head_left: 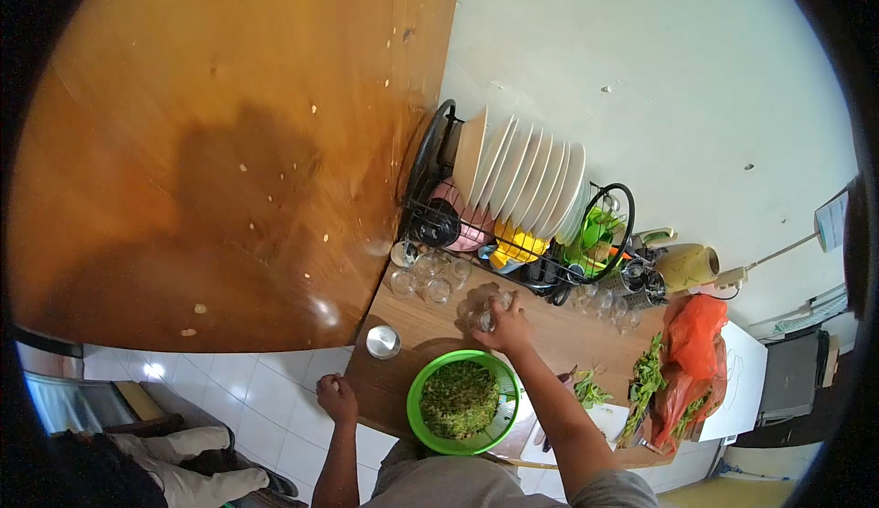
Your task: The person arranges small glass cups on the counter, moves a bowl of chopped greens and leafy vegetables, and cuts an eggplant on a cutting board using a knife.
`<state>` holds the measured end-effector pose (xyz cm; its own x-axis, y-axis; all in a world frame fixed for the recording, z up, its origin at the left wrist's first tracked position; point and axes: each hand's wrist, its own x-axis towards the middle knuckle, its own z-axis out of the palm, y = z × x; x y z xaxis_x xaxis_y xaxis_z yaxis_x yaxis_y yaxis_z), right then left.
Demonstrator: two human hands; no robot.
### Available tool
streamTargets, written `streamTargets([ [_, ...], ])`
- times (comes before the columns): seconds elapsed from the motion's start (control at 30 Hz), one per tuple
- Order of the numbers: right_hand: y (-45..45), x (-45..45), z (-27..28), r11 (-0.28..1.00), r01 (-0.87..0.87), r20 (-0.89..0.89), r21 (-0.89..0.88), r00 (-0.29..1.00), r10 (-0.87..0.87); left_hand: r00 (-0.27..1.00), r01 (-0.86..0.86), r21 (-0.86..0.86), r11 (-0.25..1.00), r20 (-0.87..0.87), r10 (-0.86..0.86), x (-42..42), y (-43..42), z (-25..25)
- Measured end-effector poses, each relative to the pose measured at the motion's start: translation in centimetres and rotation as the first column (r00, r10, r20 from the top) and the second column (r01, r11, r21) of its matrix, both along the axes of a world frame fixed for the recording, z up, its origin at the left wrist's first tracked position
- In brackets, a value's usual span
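My right hand reaches over the wooden table, its fingers closed around a clear glass near the dish rack. My left hand hangs at the table's left edge with its fingers curled; whatever may be inside them is too small to make out. Between the two hands, at the front edge, sits a green basket filled with chopped greens. A round metal-looking container stands on the table above my left hand.
A black rack holds white plates against the wall. Several glasses stand before it. Leafy stems and a red plastic bag lie at the right. Another person's legs show at lower left.
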<state>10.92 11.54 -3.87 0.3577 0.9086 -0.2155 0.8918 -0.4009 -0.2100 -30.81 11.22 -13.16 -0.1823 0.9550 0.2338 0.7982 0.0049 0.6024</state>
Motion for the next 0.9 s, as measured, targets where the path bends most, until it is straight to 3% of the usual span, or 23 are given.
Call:
streamTargets([
  [0.03, 0.4, -0.3, -0.3, 1.000, -0.009, 0.017, 0.027, 1.000, 0.008, 0.995, -0.099, -0.067, 0.993, -0.016, 0.098, -0.2, 0.3, -0.6],
  [0.07, 0.8, -0.6, -0.6, 1.000, -0.004, 0.016, 0.028, 1.000, 0.004, 0.995, -0.094, -0.066, 0.993, -0.016, 0.093, -0.2, 0.7, -1.3],
  [0.13, 1.7, -1.5, -0.8, 0.998, 0.054, -0.018, 0.015, 0.998, -0.053, 0.961, -0.191, -0.411, 0.891, 0.107, 0.255, -0.2, 1.4, -2.4],
  [0.17, 1.9, -1.9, -0.7, 0.998, 0.057, -0.017, 0.015, 0.998, -0.056, 0.962, -0.188, -0.412, 0.892, 0.108, 0.253, -0.3, 1.5, -2.9],
  [0.23, 2.6, -2.4, -0.3, 0.997, 0.072, -0.007, -0.007, 0.997, -0.072, 0.953, -0.221, -0.670, 0.709, 0.005, 0.302, 0.8, 2.4, -1.0],
  [0.27, 3.0, -2.6, -0.1, 0.997, 0.072, -0.006, -0.006, 0.997, -0.072, 0.953, -0.220, -0.669, 0.710, 0.006, 0.302, 0.9, 2.7, -1.4],
  [0.33, 3.5, -2.9, -0.2, 0.994, 0.111, -0.026, 0.015, 0.994, -0.110, 0.938, -0.292, -0.753, 0.590, -0.106, 0.329, 1.1, 3.6, -1.7],
  [0.43, 3.5, -3.1, -0.4, 0.992, 0.127, -0.014, 0.018, 0.992, -0.127, 0.943, -0.303, -0.735, 0.606, -0.139, 0.303, 2.5, 3.7, 1.2],
  [0.57, 3.8, -3.3, -0.3, 0.979, 0.197, -0.052, -0.046, 0.979, -0.199, 0.963, -0.250, -0.670, 0.699, -0.251, 0.104, 2.1, 3.3, -1.8],
  [0.63, 3.9, -3.4, -1.2, 0.978, 0.209, -0.074, 0.008, 0.975, -0.208, 0.934, -0.354, -0.724, 0.592, -0.235, 0.271, 2.2, 3.9, -1.4],
  [0.73, 4.2, -3.9, -1.7, 0.970, 0.234, -0.027, 0.060, 0.972, -0.233, 0.910, -0.392, -0.754, 0.527, -0.236, 0.341, 3.4, 4.5, 1.5],
  [0.9, 4.3, -4.7, 1.5, 0.961, 0.274, -0.116, 0.046, 0.957, -0.267, 0.915, -0.386, -0.740, 0.551, -0.231, 0.332, 2.8, 4.3, 0.2],
])
